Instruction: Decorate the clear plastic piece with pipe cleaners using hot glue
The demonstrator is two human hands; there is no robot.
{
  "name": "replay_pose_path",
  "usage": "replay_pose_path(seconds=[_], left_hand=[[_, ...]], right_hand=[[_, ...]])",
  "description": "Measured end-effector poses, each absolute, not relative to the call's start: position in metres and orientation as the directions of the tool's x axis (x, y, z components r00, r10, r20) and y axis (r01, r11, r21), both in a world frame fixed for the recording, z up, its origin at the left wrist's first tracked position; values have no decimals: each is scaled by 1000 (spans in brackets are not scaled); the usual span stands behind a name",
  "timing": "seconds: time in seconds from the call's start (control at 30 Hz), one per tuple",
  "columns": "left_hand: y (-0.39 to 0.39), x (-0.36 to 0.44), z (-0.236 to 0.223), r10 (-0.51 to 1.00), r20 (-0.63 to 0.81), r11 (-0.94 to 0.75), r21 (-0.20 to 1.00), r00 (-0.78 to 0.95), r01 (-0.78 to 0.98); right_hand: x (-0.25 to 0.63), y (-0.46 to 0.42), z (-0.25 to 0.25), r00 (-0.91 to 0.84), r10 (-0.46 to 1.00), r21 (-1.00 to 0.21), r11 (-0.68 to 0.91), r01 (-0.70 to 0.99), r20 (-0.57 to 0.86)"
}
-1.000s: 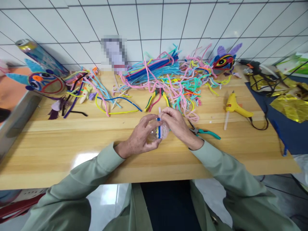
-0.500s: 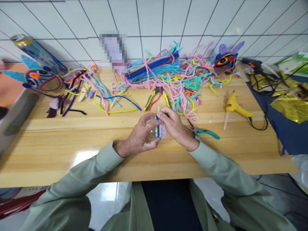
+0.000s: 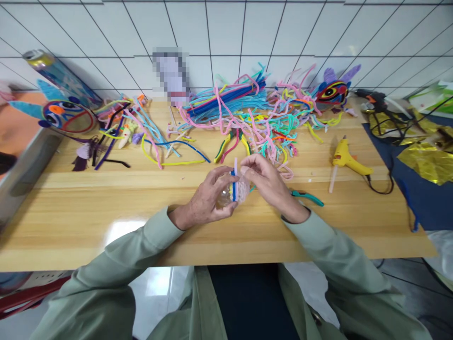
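Note:
My left hand [image 3: 208,196] grips a small clear plastic piece [image 3: 224,197], rounded like a bottle part. Around it run a blue band [image 3: 234,189] and rows of pale pink pipe cleaner [image 3: 242,190]. A short pale pink end [image 3: 236,164] sticks up at its top. Just to the right, my right hand [image 3: 264,178] has its thumb and forefinger pinched together near that end. What lies in the pinch, if anything, is too small to make out. Teal-handled pliers [image 3: 308,197] lie partly under my right wrist. Yellow-green-handled pliers [image 3: 223,147] lie beyond both hands.
Several pipe cleaners [image 3: 226,99] are heaped along the tiled wall. A yellow glue gun [image 3: 348,158] lies on the right, its cord near gold foil [image 3: 424,158]. Decorated masklike pieces [image 3: 69,115] stand at both sides, one by a tall can [image 3: 62,78].
My right hand has drawn slightly to the right, away from the plastic piece, baring more of the pink end. The left hand keeps its hold almost unmoved.

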State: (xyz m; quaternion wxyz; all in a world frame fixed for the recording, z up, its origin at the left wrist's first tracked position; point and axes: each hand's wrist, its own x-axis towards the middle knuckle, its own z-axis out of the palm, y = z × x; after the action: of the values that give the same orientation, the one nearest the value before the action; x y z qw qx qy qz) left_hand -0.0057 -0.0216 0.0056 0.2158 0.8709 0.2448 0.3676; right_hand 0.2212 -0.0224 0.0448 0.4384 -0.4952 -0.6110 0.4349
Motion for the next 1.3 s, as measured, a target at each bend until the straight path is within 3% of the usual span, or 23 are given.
replay_pose_path(seconds=[0.17, 0.43, 0.7, 1.3], left_hand=[[-20, -7, 5, 583, 541, -788, 558, 605, 261], [-16, -11, 8, 594, 532, -759, 619, 604, 201], [-19, -12, 13, 654, 458, -708, 651, 603, 274], [-25, -12, 15, 680, 485, -696, 661, 549, 278]], right_hand=[[240, -44, 55, -265, 951, -875, 263, 406, 162], [232, -55, 47, -354, 873, -758, 472, 450, 334], [226, -56, 38, -339, 868, -713, 492, 499, 362], [221, -64, 31, -365, 817, -646, 576, 501, 446]])
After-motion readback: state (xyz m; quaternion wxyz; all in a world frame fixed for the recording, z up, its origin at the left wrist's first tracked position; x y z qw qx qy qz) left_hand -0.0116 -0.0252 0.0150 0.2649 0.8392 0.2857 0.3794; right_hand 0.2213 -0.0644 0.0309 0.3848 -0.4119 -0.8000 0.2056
